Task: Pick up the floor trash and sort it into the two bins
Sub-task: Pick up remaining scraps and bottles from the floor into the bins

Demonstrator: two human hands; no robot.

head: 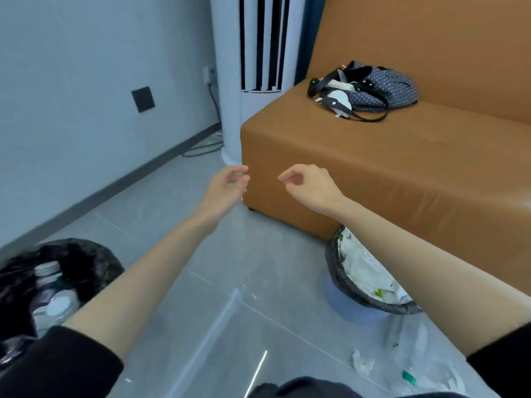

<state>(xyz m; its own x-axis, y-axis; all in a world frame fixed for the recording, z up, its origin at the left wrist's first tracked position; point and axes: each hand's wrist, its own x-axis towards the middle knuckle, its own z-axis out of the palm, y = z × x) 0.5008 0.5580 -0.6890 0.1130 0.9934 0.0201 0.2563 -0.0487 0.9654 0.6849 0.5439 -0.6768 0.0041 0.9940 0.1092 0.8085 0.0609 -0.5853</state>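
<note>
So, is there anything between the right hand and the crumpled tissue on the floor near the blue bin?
Nothing visible blocks it. The right hand is empty and raised in front of the sofa; the crumpled tissue lies on open floor just beside the blue bin, below that forearm.

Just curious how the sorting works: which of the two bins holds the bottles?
The bin lined with a black bag at lower left holds bottles; the blue bin by the sofa holds crumpled white paper.
</note>
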